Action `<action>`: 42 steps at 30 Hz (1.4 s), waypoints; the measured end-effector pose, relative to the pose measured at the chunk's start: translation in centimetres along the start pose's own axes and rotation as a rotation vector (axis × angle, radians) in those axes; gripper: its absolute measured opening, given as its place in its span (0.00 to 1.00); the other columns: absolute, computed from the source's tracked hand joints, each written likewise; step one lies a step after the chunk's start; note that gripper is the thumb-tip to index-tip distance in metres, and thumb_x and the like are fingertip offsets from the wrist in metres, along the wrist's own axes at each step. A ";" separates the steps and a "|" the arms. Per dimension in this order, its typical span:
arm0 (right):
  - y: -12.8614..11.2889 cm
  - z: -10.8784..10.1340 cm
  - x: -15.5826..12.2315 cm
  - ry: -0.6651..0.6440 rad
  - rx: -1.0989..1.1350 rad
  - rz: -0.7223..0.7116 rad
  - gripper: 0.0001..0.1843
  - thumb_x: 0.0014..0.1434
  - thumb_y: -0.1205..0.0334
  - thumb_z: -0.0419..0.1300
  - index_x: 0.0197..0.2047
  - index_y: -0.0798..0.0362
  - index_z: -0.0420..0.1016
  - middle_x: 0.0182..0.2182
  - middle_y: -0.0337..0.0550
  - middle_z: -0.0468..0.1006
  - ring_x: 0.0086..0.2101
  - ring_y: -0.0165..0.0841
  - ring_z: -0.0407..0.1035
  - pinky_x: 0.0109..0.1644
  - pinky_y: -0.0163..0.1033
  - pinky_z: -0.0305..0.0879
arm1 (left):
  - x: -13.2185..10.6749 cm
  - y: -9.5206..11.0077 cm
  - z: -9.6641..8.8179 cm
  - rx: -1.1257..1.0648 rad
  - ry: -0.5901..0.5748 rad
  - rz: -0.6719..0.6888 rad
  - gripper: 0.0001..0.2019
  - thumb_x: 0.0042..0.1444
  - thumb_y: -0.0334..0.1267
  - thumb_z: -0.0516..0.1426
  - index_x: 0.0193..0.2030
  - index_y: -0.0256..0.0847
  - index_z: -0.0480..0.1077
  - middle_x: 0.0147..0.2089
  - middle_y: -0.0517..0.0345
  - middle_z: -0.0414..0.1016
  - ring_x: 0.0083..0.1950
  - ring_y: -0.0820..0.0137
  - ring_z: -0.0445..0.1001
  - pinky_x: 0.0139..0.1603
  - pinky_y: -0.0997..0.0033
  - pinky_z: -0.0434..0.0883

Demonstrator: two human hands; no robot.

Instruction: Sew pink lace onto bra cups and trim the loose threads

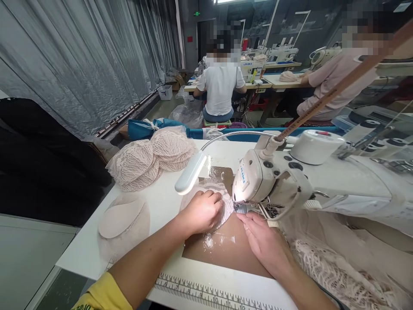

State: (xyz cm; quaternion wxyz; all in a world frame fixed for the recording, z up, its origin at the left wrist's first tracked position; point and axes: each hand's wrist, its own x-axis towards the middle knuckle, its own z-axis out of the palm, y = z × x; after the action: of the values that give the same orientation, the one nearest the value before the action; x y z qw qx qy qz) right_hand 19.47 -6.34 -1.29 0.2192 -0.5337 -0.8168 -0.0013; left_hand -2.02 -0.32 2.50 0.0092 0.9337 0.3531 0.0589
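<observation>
In the head view my left hand [204,212], its fingers curled, grips a pale pink lace bra cup [228,207] beside the needle of a white sewing machine [253,176]. The cup's edge reaches the presser foot [239,208]. My right hand [263,237] lies with fingers stretched out flat, its fingertips close by the presser foot; whether they touch the fabric I cannot tell. Under both hands is a shiny brown sheet [222,245] on the white table. My left palm hides part of the cup.
Stacked lace cups [138,163] sit at the table's back left, with a smooth cup on mesh [121,219] nearer. A lamp [191,172] overhangs the left side. Lace fabric [335,262] lies at right. A ruler strip [206,292] runs along the front edge. Two people sit at machines beyond.
</observation>
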 end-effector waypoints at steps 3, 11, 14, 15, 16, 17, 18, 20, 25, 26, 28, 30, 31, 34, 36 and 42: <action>0.1 0.0 0.0 -0.013 0.002 0.003 0.20 0.62 0.69 0.47 0.49 0.55 0.78 0.41 0.48 0.82 0.32 0.35 0.76 0.32 0.36 0.72 | -0.5 0.6 -0.8 -0.012 -0.061 -0.020 0.12 0.63 0.38 0.48 0.38 0.36 0.70 0.42 0.48 0.72 0.40 0.63 0.69 0.36 0.66 0.67; 0.2 -0.1 -0.3 -0.029 -0.058 0.016 0.21 0.61 0.69 0.45 0.48 0.56 0.78 0.36 0.52 0.81 0.31 0.37 0.75 0.32 0.37 0.71 | -0.7 1.8 0.3 -0.040 -0.035 0.024 0.11 0.63 0.35 0.48 0.41 0.36 0.71 0.42 0.50 0.71 0.40 0.64 0.68 0.38 0.64 0.66; 0.2 -0.1 -0.3 -0.026 -0.055 0.020 0.22 0.61 0.70 0.46 0.48 0.56 0.78 0.39 0.53 0.81 0.31 0.37 0.75 0.31 0.38 0.71 | -0.8 2.1 0.9 -0.101 0.011 0.089 0.12 0.63 0.35 0.48 0.49 0.37 0.70 0.48 0.51 0.71 0.45 0.63 0.68 0.43 0.64 0.66; 0.1 -0.1 -0.3 -0.023 -0.046 0.017 0.21 0.61 0.70 0.46 0.49 0.56 0.78 0.39 0.53 0.80 0.31 0.37 0.75 0.31 0.38 0.71 | -0.8 2.1 1.0 -0.119 0.015 0.105 0.13 0.63 0.35 0.49 0.50 0.37 0.69 0.49 0.51 0.71 0.46 0.63 0.68 0.44 0.64 0.66; 0.0 -0.2 -0.2 -0.020 -0.034 0.005 0.21 0.61 0.70 0.46 0.49 0.56 0.77 0.40 0.52 0.80 0.31 0.36 0.75 0.31 0.38 0.71 | -0.9 2.2 1.1 -0.134 0.015 0.118 0.14 0.63 0.35 0.49 0.52 0.37 0.68 0.51 0.52 0.71 0.46 0.63 0.67 0.44 0.64 0.65; -0.1 -0.2 -0.2 -0.012 -0.020 -0.016 0.22 0.61 0.71 0.46 0.49 0.56 0.77 0.40 0.51 0.80 0.32 0.36 0.75 0.32 0.38 0.70 | -0.9 2.2 1.1 -0.145 0.013 0.128 0.14 0.63 0.36 0.49 0.53 0.37 0.68 0.52 0.52 0.71 0.46 0.63 0.67 0.45 0.64 0.65; -0.2 -0.3 -0.2 -0.005 -0.008 -0.043 0.22 0.61 0.71 0.46 0.49 0.56 0.77 0.41 0.51 0.80 0.32 0.36 0.74 0.32 0.37 0.70 | -0.9 2.3 1.0 -0.152 0.011 0.135 0.15 0.63 0.36 0.49 0.53 0.37 0.68 0.54 0.52 0.70 0.47 0.63 0.67 0.45 0.64 0.65; -0.5 -0.4 -0.1 -0.010 0.001 -0.094 0.22 0.61 0.72 0.45 0.49 0.57 0.77 0.40 0.51 0.80 0.32 0.35 0.74 0.31 0.37 0.69 | -0.9 2.3 0.9 -0.150 0.012 0.139 0.16 0.63 0.37 0.48 0.54 0.36 0.67 0.57 0.52 0.69 0.47 0.62 0.67 0.45 0.63 0.65; -0.6 -0.3 0.1 -0.022 -0.042 -0.111 0.22 0.60 0.73 0.46 0.50 0.59 0.76 0.39 0.51 0.80 0.31 0.35 0.73 0.28 0.36 0.66 | -0.9 2.3 0.8 -0.136 0.003 0.130 0.17 0.63 0.38 0.48 0.55 0.35 0.67 0.59 0.51 0.68 0.47 0.61 0.66 0.46 0.62 0.65; -0.6 -0.2 0.2 -0.014 -0.049 -0.109 0.22 0.60 0.74 0.46 0.50 0.59 0.76 0.39 0.51 0.80 0.32 0.35 0.73 0.28 0.36 0.66 | -0.8 2.2 0.8 -0.136 0.005 0.127 0.18 0.63 0.38 0.48 0.56 0.35 0.66 0.60 0.51 0.67 0.48 0.61 0.66 0.47 0.61 0.65; -0.5 0.0 0.2 -0.002 -0.062 -0.104 0.22 0.59 0.74 0.46 0.50 0.59 0.76 0.40 0.51 0.80 0.33 0.36 0.73 0.29 0.36 0.66 | -0.7 2.1 1.1 -0.135 0.018 0.122 0.19 0.62 0.39 0.49 0.57 0.34 0.65 0.60 0.49 0.67 0.49 0.61 0.66 0.47 0.61 0.65; -0.5 0.1 0.3 0.012 -0.077 -0.097 0.22 0.59 0.74 0.47 0.49 0.59 0.77 0.40 0.51 0.80 0.32 0.35 0.73 0.29 0.36 0.66 | -0.5 1.9 1.3 -0.130 0.033 0.123 0.20 0.62 0.40 0.48 0.58 0.33 0.65 0.61 0.48 0.66 0.49 0.60 0.66 0.47 0.60 0.65; -0.5 0.1 0.2 0.018 -0.083 -0.095 0.22 0.58 0.74 0.47 0.49 0.59 0.77 0.39 0.51 0.80 0.31 0.35 0.73 0.28 0.36 0.65 | -0.5 1.9 1.5 -0.125 0.041 0.125 0.20 0.62 0.40 0.48 0.58 0.33 0.64 0.61 0.48 0.66 0.49 0.60 0.66 0.47 0.59 0.65; -0.7 0.1 0.2 0.035 -0.093 -0.102 0.22 0.58 0.74 0.46 0.48 0.59 0.77 0.38 0.50 0.80 0.28 0.34 0.72 0.26 0.37 0.64 | -0.4 1.7 1.8 -0.112 0.068 0.131 0.20 0.63 0.41 0.47 0.58 0.33 0.64 0.61 0.49 0.66 0.50 0.59 0.65 0.48 0.59 0.64; -0.7 0.0 0.1 0.040 -0.090 -0.110 0.22 0.58 0.74 0.46 0.48 0.58 0.77 0.38 0.49 0.80 0.28 0.34 0.72 0.26 0.37 0.64 | -0.4 1.5 2.0 -0.110 0.084 0.138 0.20 0.64 0.41 0.47 0.58 0.33 0.65 0.61 0.49 0.67 0.52 0.59 0.65 0.49 0.59 0.64; -0.3 -0.1 -0.3 0.039 -0.056 -0.109 0.21 0.60 0.73 0.46 0.48 0.58 0.77 0.39 0.48 0.80 0.31 0.34 0.73 0.29 0.37 0.66 | -0.6 1.2 1.8 -0.110 0.129 0.162 0.15 0.63 0.37 0.48 0.53 0.35 0.68 0.58 0.50 0.69 0.52 0.61 0.66 0.51 0.60 0.63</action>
State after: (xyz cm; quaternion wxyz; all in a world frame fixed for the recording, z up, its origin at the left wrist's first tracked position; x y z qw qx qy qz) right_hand 19.30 -6.75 -1.23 0.2197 -0.4944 -0.8397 -0.0465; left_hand -1.44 -1.52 0.67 0.0327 0.9515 0.2726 0.1387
